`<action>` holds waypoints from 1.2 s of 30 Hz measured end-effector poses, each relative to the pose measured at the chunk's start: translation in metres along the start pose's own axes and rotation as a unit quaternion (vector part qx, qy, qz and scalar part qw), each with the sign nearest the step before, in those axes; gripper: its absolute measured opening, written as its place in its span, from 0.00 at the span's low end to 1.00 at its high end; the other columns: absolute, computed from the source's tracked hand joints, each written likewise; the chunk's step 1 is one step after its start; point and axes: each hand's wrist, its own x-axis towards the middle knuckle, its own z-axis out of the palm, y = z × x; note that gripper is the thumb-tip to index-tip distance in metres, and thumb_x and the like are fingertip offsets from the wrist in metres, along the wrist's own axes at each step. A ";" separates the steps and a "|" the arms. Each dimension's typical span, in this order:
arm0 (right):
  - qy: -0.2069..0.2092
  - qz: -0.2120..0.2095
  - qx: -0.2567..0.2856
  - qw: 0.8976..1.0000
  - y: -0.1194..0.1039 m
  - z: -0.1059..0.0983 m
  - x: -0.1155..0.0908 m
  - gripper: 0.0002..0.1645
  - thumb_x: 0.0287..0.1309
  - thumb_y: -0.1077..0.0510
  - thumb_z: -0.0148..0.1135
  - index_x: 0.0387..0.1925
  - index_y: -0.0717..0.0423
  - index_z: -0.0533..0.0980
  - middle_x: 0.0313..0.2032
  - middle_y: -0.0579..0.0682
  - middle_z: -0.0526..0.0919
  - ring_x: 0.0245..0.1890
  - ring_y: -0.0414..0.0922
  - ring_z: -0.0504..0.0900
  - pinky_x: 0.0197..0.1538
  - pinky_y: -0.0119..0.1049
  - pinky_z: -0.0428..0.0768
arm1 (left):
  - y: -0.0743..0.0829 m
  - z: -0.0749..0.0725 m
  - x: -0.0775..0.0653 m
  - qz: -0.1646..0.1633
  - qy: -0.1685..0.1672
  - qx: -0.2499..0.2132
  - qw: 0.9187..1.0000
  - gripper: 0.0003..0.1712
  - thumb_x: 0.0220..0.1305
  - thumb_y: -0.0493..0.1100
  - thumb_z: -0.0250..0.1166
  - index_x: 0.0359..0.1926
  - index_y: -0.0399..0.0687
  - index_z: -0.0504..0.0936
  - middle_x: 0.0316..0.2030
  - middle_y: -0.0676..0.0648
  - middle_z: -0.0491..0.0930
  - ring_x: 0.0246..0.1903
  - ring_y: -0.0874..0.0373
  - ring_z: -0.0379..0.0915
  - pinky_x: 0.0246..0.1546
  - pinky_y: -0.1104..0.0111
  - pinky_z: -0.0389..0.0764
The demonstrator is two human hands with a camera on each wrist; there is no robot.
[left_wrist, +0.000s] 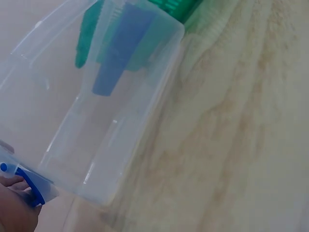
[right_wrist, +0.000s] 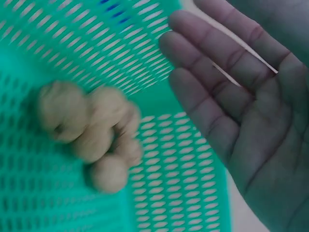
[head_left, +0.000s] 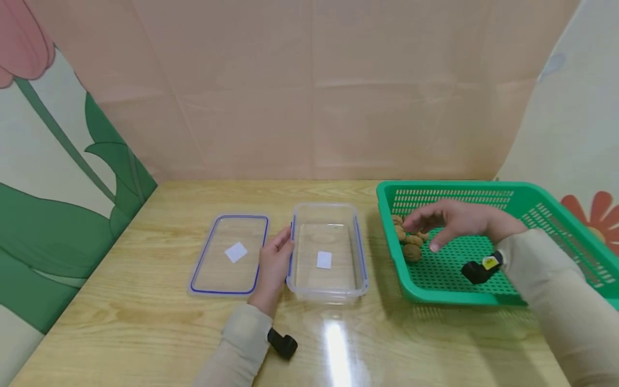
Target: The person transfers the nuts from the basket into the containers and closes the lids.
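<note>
A clear plastic food container point(head_left: 333, 279) stands without its lid on the table, a small white square on its floor. My left hand point(head_left: 274, 263) grips its left side; in the left wrist view, the fingers point(left_wrist: 17, 208) are by a blue-edged side flap. To the right, my right hand point(head_left: 456, 220) hovers over the green basket point(head_left: 411, 287), fingers loosely bent and holding nothing. Several walnuts point(head_left: 412, 252) lie bunched along the basket's left side, close below the fingertips. The right wrist view shows the open palm point(right_wrist: 260, 121) beside the walnuts point(right_wrist: 108, 116), apart from them.
Left of the container, a clear lid point(head_left: 213, 269) with a blue seal lies flat, a white square point(head_left: 236, 252) on it. Everything stands on a wood-patterned table point(head_left: 145, 333). A pinkish sheet point(head_left: 309, 97) hangs behind, with painted walls at both sides.
</note>
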 end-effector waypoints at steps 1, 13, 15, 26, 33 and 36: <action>-0.001 0.011 0.010 1.000 0.004 0.000 0.000 0.30 0.51 0.67 0.63 0.56 0.71 0.66 0.53 0.33 0.75 0.53 0.33 0.73 0.53 0.27 0.75 | -0.001 0.000 0.000 -0.003 -0.001 -0.002 1.000 0.22 0.62 0.35 0.56 0.58 0.43 0.73 0.57 0.42 0.74 0.55 0.49 0.71 0.55 0.64 0.75; 0.019 0.120 0.009 0.993 0.042 0.014 0.009 0.30 0.44 0.62 0.70 0.51 0.65 0.73 0.54 0.63 0.74 0.53 0.44 0.75 0.53 0.45 0.77 | -0.004 -0.001 -0.004 0.000 0.010 -0.015 1.000 0.21 0.61 0.35 0.55 0.57 0.45 0.75 0.57 0.44 0.74 0.55 0.49 0.72 0.53 0.63 0.76; 0.017 0.126 0.012 0.992 0.044 0.015 0.010 0.30 0.42 0.62 0.71 0.51 0.64 0.73 0.53 0.63 0.75 0.52 0.46 0.75 0.51 0.44 0.78 | -0.005 -0.001 -0.006 -0.001 0.007 -0.019 1.000 0.21 0.61 0.35 0.55 0.57 0.45 0.74 0.57 0.44 0.74 0.54 0.48 0.71 0.54 0.63 0.76; 0.010 0.132 -0.028 0.991 0.055 0.018 0.013 0.25 0.40 0.61 0.72 0.45 0.55 0.78 0.48 0.51 0.80 0.49 0.36 0.77 0.49 0.37 0.79 | -0.004 0.000 -0.008 -0.004 -0.001 -0.013 1.000 0.21 0.62 0.38 0.56 0.57 0.49 0.74 0.58 0.48 0.73 0.56 0.53 0.70 0.54 0.66 0.75; -0.001 0.145 -0.061 0.988 0.055 0.024 0.016 0.24 0.40 0.66 0.69 0.45 0.53 0.79 0.50 0.54 0.78 0.51 0.48 0.75 0.48 0.33 0.78 | -0.005 0.000 -0.007 -0.001 0.001 -0.009 1.000 0.21 0.62 0.38 0.56 0.57 0.48 0.74 0.59 0.47 0.73 0.57 0.54 0.70 0.54 0.67 0.75; -0.004 0.151 -0.064 0.986 0.055 0.025 0.017 0.24 0.39 0.67 0.70 0.44 0.52 0.79 0.50 0.54 0.77 0.52 0.51 0.74 0.47 0.34 0.78 | -0.006 0.000 -0.007 -0.006 0.002 -0.005 1.000 0.21 0.62 0.38 0.56 0.58 0.48 0.74 0.59 0.49 0.72 0.57 0.56 0.69 0.55 0.67 0.74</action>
